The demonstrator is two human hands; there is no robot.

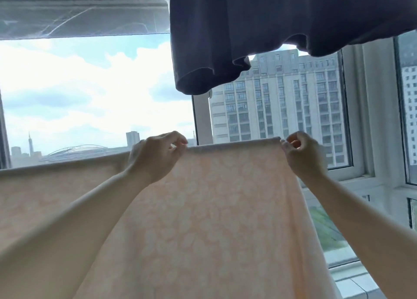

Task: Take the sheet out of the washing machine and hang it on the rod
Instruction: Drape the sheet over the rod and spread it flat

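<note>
Peach floral sheet (216,208) draped from its top fold, long axis running level from side to side, cloth falling straight down toward the camera, the rod itself hidden under the fold. Left hand (155,156) raised, wrist bent, fingertips pinching the fold; right hand (303,154) raised alike, pinching the sheet's outer top corner, both forearms reaching up from below. Above the grips a dark garment (282,28) hanging, beyond them window frame (203,118) and tower block (282,100); no readable writing anywhere.
</note>
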